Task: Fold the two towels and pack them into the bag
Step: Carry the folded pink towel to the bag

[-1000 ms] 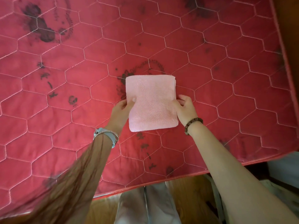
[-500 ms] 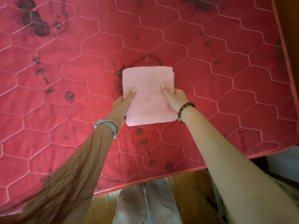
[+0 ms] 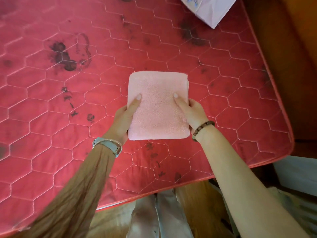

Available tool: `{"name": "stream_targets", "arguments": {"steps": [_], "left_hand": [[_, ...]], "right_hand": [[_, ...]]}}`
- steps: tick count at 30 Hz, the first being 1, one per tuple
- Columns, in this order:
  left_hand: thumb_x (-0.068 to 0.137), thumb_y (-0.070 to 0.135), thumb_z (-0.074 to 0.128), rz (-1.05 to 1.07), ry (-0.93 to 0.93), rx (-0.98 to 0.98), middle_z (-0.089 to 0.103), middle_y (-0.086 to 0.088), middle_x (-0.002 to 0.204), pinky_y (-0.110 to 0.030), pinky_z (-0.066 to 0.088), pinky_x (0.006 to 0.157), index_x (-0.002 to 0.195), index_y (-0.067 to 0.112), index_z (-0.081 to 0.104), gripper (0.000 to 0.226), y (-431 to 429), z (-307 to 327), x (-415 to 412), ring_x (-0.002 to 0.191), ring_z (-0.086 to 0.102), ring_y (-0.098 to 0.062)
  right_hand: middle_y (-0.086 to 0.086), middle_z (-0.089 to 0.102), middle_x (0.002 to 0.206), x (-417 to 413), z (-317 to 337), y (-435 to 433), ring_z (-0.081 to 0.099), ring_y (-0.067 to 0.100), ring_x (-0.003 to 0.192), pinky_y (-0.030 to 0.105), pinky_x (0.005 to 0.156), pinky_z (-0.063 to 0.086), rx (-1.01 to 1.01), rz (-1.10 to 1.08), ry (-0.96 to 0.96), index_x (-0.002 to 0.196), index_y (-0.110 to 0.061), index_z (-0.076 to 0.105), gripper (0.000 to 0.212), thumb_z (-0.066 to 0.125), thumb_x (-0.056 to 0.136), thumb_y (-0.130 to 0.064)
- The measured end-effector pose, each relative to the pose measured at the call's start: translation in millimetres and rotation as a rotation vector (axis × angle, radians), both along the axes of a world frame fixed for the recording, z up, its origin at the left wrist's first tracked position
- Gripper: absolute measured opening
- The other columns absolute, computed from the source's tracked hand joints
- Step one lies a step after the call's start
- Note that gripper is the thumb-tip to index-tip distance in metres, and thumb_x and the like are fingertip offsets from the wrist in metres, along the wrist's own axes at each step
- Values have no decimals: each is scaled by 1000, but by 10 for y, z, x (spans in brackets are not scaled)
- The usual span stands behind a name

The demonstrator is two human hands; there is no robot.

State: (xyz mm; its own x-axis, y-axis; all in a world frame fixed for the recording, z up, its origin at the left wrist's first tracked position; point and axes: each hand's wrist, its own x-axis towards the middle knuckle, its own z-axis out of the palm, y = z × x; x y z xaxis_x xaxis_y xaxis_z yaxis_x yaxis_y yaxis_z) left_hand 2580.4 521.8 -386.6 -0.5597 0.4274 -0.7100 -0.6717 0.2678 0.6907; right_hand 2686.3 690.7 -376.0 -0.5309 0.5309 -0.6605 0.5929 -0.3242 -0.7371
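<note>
Seen from the head camera, one pink towel (image 3: 158, 107) sits at the centre of the frame, folded into a thick, nearly square pad. Its layered edges show along the right side, and its near edge is a rounded fold.

Both hands hold it by its lower half. The left hand (image 3: 123, 117) grips the left edge with the thumb (image 3: 136, 100) laid flat on top, pointing up the frame, and the other fingers tucked out of sight under the cloth. The right hand (image 3: 193, 114) grips the right edge the same way, with its thumb (image 3: 178, 100) on the top face and its fingers curled round the side and underneath. The two thumbs lie level with each other and well apart.

The towel is over the middle of a red quilted mattress (image 3: 231, 103), which is stitched in hexagons and printed with dark marks. Whether the towel rests on it or is held just clear cannot be told.

At the upper right of the frame, a pale lilac bag (image 3: 211, 11) lies on the mattress near its far corner, cut off by the frame's top edge and well apart from the towel.

The left wrist wears a watch (image 3: 109, 146) above a brown sleeve (image 3: 77, 186). The right wrist wears a bead bracelet (image 3: 203, 127), and that forearm is bare. At the bottom centre of the frame, pale trousers (image 3: 159, 219) stand on a wooden floor (image 3: 197, 203) against the mattress's near edge.
</note>
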Motion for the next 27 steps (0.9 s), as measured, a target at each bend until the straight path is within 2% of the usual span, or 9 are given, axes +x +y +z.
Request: {"name": "stream_targets", "arguments": {"steps": [5, 8, 10, 12, 13, 16, 18, 22, 27], "left_hand": [[86, 52, 66, 16, 29, 17, 77, -3, 108, -42, 60, 83, 119, 13, 67, 51, -73, 838, 52, 98, 74, -23], [85, 52, 67, 52, 43, 16, 77, -5, 106, -38, 62, 76, 117, 11, 69, 52, -186, 1354, 84, 95, 75, -24], [84, 54, 67, 72, 48, 21, 77, -6, 104, -36, 62, 69, 116, 11, 69, 54, -265, 1675, 102, 92, 76, -25], [81, 56, 68, 82, 54, 24, 77, -7, 104, -38, 62, 66, 117, 11, 69, 57, -346, 1963, 126, 90, 76, -27], [81, 57, 68, 89, 59, 25, 77, -8, 104, -38, 61, 63, 116, 11, 70, 58, -392, 2123, 143, 89, 76, -28], [82, 57, 68, 110, 102, 6, 78, -9, 97, -36, 59, 55, 110, 9, 71, 55, -538, 2547, 170, 81, 76, -29], [84, 58, 66, 119, 134, -13, 79, -5, 93, -33, 59, 58, 107, 12, 71, 52, -669, 2801, 200, 80, 76, -24], [86, 59, 62, 107, 179, -7, 78, -7, 100, -36, 59, 73, 112, 14, 71, 53, -938, 3190, 283, 88, 76, -24], [91, 54, 58, 138, 225, 6, 78, -8, 99, -35, 58, 74, 111, 13, 71, 47, -1207, 3608, 450, 88, 76, -23]], "right_hand": [[3, 74, 103, 76, 820, -113, 73, 21, 93, 40, 83, 60, -26, -54, 54, 107, -14, 67, 43, 69, 84, -50], [2, 77, 99, 156, 1337, -165, 75, 16, 86, 30, 70, 60, -156, -64, 121, 111, -9, 69, 43, 69, 86, -45], [6, 76, 104, 194, 1645, -206, 75, 19, 91, 34, 75, 61, -183, -37, 169, 114, -8, 68, 40, 67, 89, -40], [11, 74, 112, 217, 1921, -256, 72, 26, 101, 46, 89, 58, -155, -23, 213, 116, -6, 66, 38, 65, 92, -36], [12, 73, 113, 230, 2067, -283, 71, 28, 103, 50, 92, 56, -128, -11, 229, 116, -5, 66, 36, 63, 93, -33], [4, 74, 102, 262, 2464, -373, 73, 17, 89, 45, 84, 60, -52, 64, 260, 118, -10, 64, 31, 60, 96, -31], [-5, 73, 95, 297, 2706, -460, 72, 9, 82, 42, 79, 60, -1, 132, 268, 119, -11, 63, 33, 61, 95, -34], [1, 71, 114, 380, 3087, -620, 71, 16, 103, 48, 85, 59, 57, 225, 273, 118, -15, 64, 35, 61, 93, -39], [1, 70, 115, 424, 3474, -862, 70, 16, 103, 49, 87, 59, 122, 290, 270, 118, -17, 63, 35, 58, 94, -42]]}}
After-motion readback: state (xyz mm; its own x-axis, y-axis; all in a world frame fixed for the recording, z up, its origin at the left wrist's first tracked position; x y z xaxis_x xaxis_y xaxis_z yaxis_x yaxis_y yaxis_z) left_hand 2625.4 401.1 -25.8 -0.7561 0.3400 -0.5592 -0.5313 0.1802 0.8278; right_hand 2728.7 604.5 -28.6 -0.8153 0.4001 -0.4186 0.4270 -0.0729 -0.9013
